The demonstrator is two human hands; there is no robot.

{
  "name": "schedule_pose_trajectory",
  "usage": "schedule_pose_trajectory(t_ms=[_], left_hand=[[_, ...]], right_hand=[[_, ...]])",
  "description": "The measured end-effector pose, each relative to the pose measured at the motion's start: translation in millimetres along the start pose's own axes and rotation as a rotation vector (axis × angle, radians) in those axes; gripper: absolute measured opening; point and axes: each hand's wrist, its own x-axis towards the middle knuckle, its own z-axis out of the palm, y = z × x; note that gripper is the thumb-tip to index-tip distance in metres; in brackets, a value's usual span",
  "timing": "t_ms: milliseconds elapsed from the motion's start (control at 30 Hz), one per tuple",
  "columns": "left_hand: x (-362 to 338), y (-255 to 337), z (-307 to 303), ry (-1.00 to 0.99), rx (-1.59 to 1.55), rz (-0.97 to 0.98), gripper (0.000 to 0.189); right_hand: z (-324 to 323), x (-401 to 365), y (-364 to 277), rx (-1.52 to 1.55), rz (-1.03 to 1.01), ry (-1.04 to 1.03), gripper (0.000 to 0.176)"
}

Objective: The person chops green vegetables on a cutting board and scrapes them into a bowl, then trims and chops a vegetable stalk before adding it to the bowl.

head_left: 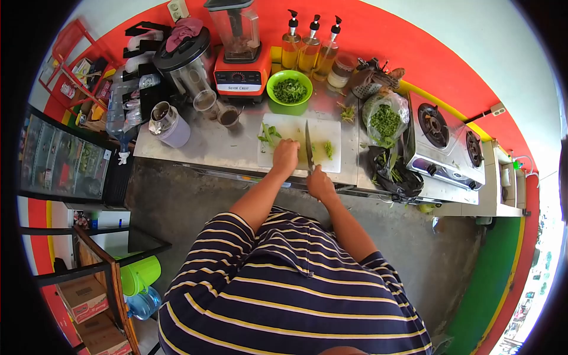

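On the steel counter lies a white cutting board (pixel 290 124). My right hand (pixel 321 184) is wrapped round the handle of a knife (pixel 308 142), whose blade points away from me over the board. Just left of the blade, my left hand (pixel 286 156) has its fingers closed on the board; what they hold, if anything, is hidden. Green leafy stems (pixel 271 135) lie at the board's left, beyond my left hand. A small heap of chopped greens (pixel 328 149) sits right of the knife. Behind the board stands a green bowl (pixel 276 89) of cut leaves.
A red blender (pixel 239 77), pump bottles (pixel 309 52) and a jar (pixel 341 71) stand at the back. Cups (pixel 229 117) and a steel container (pixel 168 125) are left. Right are a bag of chopped greens (pixel 386 118), a black bag (pixel 396 180) and a gas stove (pixel 447 142).
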Motion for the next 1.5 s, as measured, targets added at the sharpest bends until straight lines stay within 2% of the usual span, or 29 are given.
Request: schedule_pose_trajectory(t_ms=[67,233,300,500,633,700,733,800,1033,1100,1333,1500], left_hand=[[-2,14,9,-0.075,-0.001,0.039,0.016],[6,17,5,-0.097,-0.081,0.088,0.012],[6,14,-2,-0.086,-0.128,0.079,0.012],[8,-12,-36,-0.147,-0.174,0.123,0.029],[1,-32,-49,-0.189,-0.136,0.287,0.03],[-5,-40,-52,-0.137,-0.067,0.432,0.03],[-8,-46,-52,-0.141,-0.069,0.435,0.03],[-14,-56,-52,-0.141,0.016,0.592,0.03],[-23,-65,-46,-0.094,0.078,0.615,0.027],[-24,-67,-44,-0.103,0.074,0.578,0.027],[-28,-65,-54,-0.072,-0.011,0.601,0.031],[-27,-66,-52,-0.165,0.053,0.703,0.029]], right_hand=[[-5,-7,15,-0.055,0.041,0.062,0.042],[-17,-6,23,-0.074,0.01,0.114,0.037],[-15,-6,22,-0.089,-0.121,0.214,0.035],[-23,-8,-7,-0.159,-0.128,0.12,0.034],[-8,-7,-5,-0.213,-0.133,0.119,0.036],[1,-9,-3,-0.227,-0.123,0.172,0.036],[4,-11,-2,-0.225,-0.118,0.172,0.036],[7,-15,-6,-0.277,-0.063,0.153,0.036],[-27,4,-26,-0.32,-0.079,0.118,0.032],[-38,-1,-30,-0.284,-0.077,0.038,0.031],[3,-14,-26,-0.281,0.008,0.048,0.034],[-23,11,-40,-0.28,-0.058,0.087,0.03]])
